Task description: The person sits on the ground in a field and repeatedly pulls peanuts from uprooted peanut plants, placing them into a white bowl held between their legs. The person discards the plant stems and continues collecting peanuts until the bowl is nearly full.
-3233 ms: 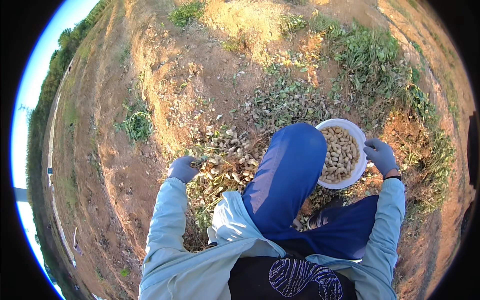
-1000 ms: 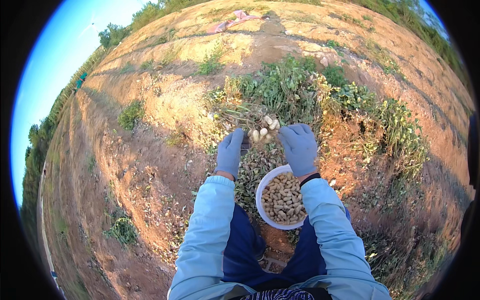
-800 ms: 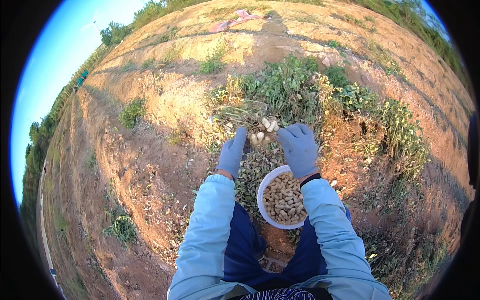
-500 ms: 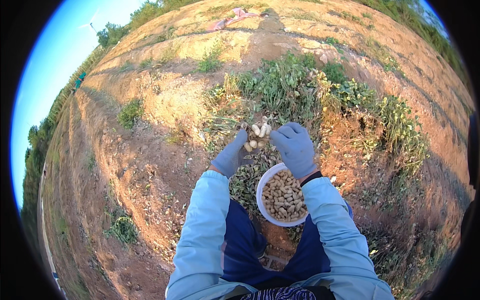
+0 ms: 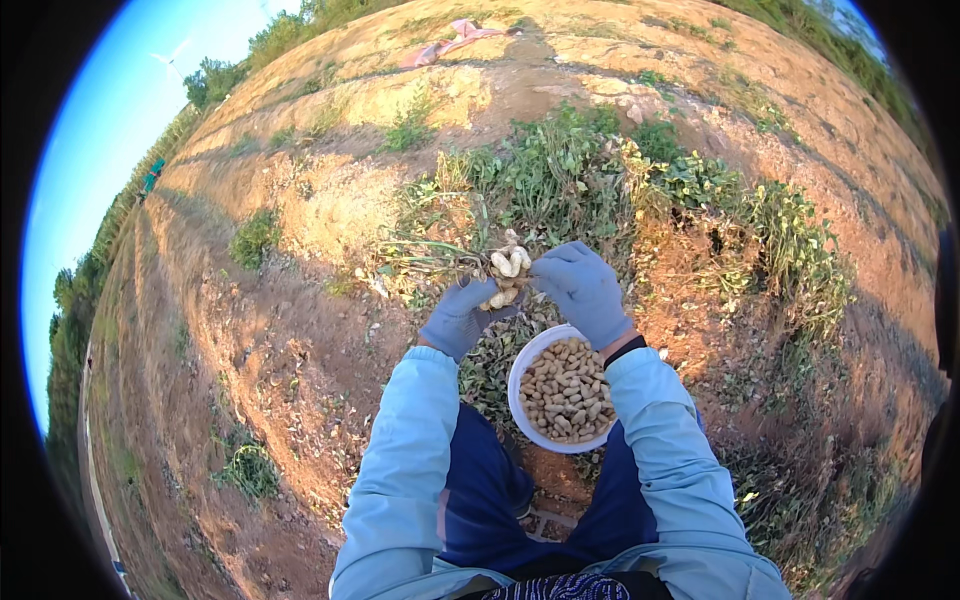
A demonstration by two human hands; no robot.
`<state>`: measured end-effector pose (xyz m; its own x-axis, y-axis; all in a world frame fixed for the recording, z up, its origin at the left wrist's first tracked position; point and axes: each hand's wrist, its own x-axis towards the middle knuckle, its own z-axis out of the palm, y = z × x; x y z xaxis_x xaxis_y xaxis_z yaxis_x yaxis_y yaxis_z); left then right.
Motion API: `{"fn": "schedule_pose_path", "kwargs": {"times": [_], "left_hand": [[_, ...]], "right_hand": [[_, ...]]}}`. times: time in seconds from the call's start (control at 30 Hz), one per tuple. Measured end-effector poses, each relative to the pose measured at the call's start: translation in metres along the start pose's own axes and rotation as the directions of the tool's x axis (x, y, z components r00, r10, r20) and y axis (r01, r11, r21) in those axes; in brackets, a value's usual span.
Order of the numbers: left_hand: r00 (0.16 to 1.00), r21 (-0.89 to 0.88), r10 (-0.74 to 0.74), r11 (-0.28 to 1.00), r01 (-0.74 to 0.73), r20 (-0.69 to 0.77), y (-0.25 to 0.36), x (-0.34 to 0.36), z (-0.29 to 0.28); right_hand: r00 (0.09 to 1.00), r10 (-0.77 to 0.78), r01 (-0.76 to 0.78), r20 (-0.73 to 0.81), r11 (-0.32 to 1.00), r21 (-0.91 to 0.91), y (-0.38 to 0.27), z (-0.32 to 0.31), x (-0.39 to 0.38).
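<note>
A peanut plant is in my gloved left hand [image 5: 456, 320], its fingers closed round the base. The plant's green stems [image 5: 428, 256] point off to the left. Pale peanuts [image 5: 511, 262] hang in a cluster at its root end, between my two hands. My gloved right hand [image 5: 584, 294] pinches at the right side of this cluster; its fingertips are partly hidden behind the pods. Just below, a round white bucket [image 5: 516, 388] stands between my knees, holding many loose peanuts [image 5: 568, 392].
Ahead lies a heap of pulled peanut plants [image 5: 560, 175], trailing off to the right [image 5: 795, 240]. Dry leaves litter the reddish soil [image 5: 300, 400] around me. Farther off are a pink sheet [image 5: 455, 42] and a figure in green [image 5: 152, 178] at the field's left edge.
My left hand has turned and moved slightly lower, and the stems now show out to the left. The peanut cluster has shifted a little left. My right hand stays close beside it.
</note>
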<state>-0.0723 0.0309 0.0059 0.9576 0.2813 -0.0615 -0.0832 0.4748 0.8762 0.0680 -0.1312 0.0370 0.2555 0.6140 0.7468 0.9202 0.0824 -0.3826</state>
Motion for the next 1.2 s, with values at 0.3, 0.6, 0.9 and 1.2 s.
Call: {"fn": "schedule_pose_path", "kwargs": {"times": [0.3,0.6,0.9,1.2], "left_hand": [[0.973,-0.036,0.011,0.999,-0.019,-0.231,-0.008,0.014,0.013],[0.947,-0.155,0.074,0.980,-0.128,-0.312,-0.014,0.026,0.033],[0.894,-0.094,-0.043,0.996,0.001,-0.446,-0.030,0.031,0.042],[0.977,-0.155,-0.103,0.985,0.074,-0.188,-0.021,0.025,0.044]], "right_hand": [[0.977,-0.018,-0.046,-0.214,0.955,-0.292,-0.011,-0.006,0.013],[0.731,0.606,-0.642,0.314,0.456,0.616,-0.002,0.018,-0.021],[0.633,0.683,-0.620,0.364,0.165,0.767,-0.012,0.028,-0.012],[0.676,0.670,-0.509,0.307,0.123,0.852,-0.008,0.025,-0.014]]}}
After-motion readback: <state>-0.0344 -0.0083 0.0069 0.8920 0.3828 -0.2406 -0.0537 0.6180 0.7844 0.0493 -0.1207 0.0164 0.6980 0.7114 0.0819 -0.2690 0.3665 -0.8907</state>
